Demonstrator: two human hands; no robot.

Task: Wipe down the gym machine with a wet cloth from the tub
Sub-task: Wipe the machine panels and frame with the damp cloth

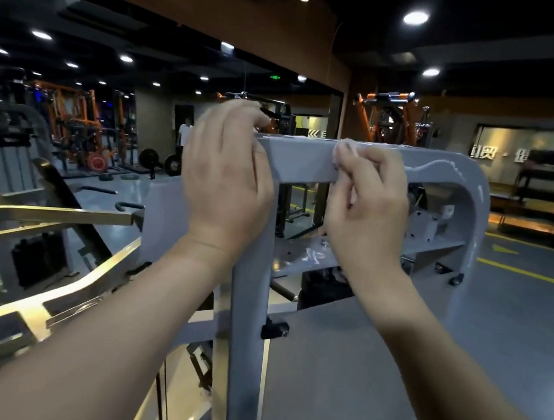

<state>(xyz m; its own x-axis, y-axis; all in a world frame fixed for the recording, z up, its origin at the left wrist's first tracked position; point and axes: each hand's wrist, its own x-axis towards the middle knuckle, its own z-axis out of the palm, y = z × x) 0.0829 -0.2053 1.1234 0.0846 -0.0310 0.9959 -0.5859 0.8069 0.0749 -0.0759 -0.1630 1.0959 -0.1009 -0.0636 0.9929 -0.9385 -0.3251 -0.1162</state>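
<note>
Crossbar (307, 160) of the gym machine (249, 308) is set ahead, carried on an upright below its left end. Left hand (228, 178) is curled over the bar's left corner. Right hand (367, 201) is placed further right along the bar, with the cloth (344, 148) pinched against its top edge. Racks (75, 116) are seen behind, far left.

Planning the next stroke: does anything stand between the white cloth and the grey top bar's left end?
Yes: the left hand grips the grey metal top bar at its left corner, in the path of the white cloth. Toward the rounded right corner, nothing visible blocks it.
</note>
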